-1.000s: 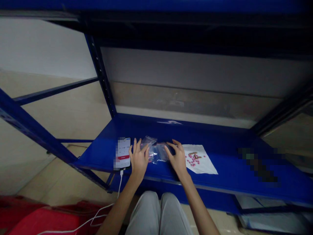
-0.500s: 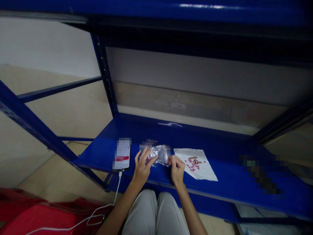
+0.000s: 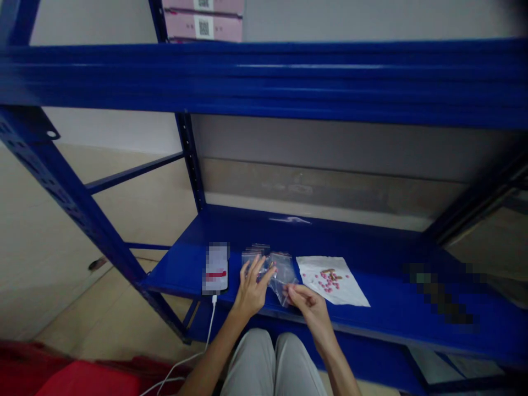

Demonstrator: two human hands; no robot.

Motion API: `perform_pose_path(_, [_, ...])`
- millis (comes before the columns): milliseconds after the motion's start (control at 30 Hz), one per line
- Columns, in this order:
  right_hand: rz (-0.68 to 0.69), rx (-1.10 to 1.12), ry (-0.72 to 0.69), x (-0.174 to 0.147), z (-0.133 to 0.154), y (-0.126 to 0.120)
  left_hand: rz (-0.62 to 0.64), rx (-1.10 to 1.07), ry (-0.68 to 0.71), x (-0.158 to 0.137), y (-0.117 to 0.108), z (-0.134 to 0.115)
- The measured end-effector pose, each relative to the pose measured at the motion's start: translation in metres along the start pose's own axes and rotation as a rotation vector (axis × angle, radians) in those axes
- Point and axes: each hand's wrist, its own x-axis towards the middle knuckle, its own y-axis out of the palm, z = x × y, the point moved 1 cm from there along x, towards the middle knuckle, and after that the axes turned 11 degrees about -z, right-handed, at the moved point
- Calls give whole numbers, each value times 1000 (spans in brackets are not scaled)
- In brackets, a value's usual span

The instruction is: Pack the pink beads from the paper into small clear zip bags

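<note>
Several clear zip-lock bags (image 3: 259, 250) lie on the blue shelf (image 3: 231, 223) in front of me. My left hand (image 3: 252, 286) rests on them with its fingers spread, and small pink bits show near its fingertips. Between thumb and fingers, my right hand (image 3: 308, 301) pinches the near corner of a clear plastic bag (image 3: 282, 275). To the right of that bag, a white paper sheet (image 3: 346, 294) bears many small pink tablets (image 3: 330, 284) and a few brown capsule-like pieces (image 3: 329, 271). Whether the bag under my hands holds anything is hard to see.
A phone (image 3: 216, 267) with a white charging cable (image 3: 212, 319) lies left of the bags. A blurred-out dark object (image 3: 441, 297) is at the right. The upper shelf beam (image 3: 264, 82) crosses above, with pink boxes (image 3: 204, 25) over it. Something red (image 3: 88, 379) is at lower left.
My right hand has gone from a curled pose at the bag's right edge to pinching its near corner, pulling it toward me. My left hand stays over the bags. The camera view has tilted up.
</note>
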Motion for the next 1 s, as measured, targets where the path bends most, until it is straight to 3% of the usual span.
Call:
perform_pose_path(67, [17, 9, 40, -12, 10, -5, -34, -65, -101, 2, -12, -10])
perform_pose_path(133, [33, 16, 103, -26, 20, -9, -142, -113, -325, 2, -30, -26])
perform_pose_path(200, [56, 21, 133, -41, 29, -13, -199, -188, -459, 1, -48, -48])
perform_pose_path(233, [77, 21, 132, -49, 32, -14, -191, -228, -471, 0, -56, -60])
perform_pose_path(333, [166, -1, 135, -66, 40, -16, 20, -313, -561, -1, -71, -90])
perform_pose_path(467, [231, -56, 151, -73, 36, -22, 20, -364, -690, 0, -79, -106])
perform_pose_path(667, [155, -3, 161, -74, 20, -29, 35, -464, -686, 0, -84, -116])
perform_pose_path(867, [123, 111, 178, -86, 28, -25, 56, -558, -664, -9, -80, -124])
perform_pose_path(1000, [121, 71, 165, -90, 21, -28, 63, -638, -654, -22, -75, -122])
